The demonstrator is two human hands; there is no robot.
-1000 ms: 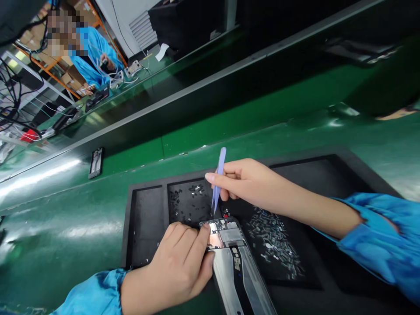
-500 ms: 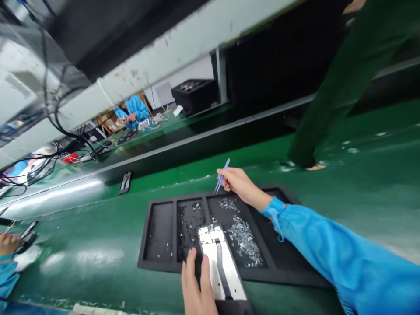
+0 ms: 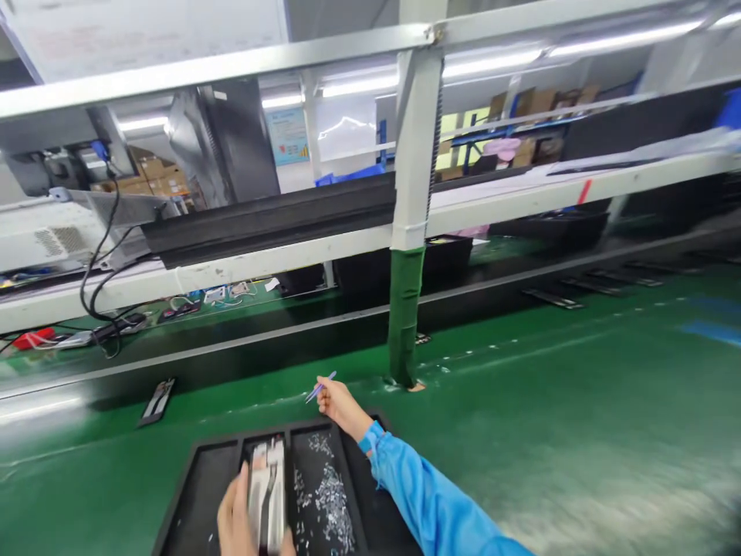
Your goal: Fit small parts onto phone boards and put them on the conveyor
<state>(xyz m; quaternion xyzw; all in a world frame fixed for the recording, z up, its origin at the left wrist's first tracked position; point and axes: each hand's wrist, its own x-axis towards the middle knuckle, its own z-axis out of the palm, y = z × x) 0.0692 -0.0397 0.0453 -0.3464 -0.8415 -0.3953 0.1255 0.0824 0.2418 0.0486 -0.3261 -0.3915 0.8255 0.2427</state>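
My left hand is wrapped around an opened phone, fingers along its left edge and thumb at its lower right. The phone is tilted up over the black compartment tray, with its silver inside and a dark ribbon strip facing me. Purple tweezers are pinched in my right hand, beyond the tray's far edge; their tips point down and left, with nothing I can make out between them. Many tiny silvery pieces lie in the tray compartment right of the phone.
A green-wrapped post rises from the green bench behind my right hand. Another opened phone lies by the dark belt at left, and several more phones lie along it at right. A white shelf beam crosses above.
The view has swung up and right. My left hand has lifted the phone and now wraps around it, where before it rested at its side. My right hand still holds the tweezers.
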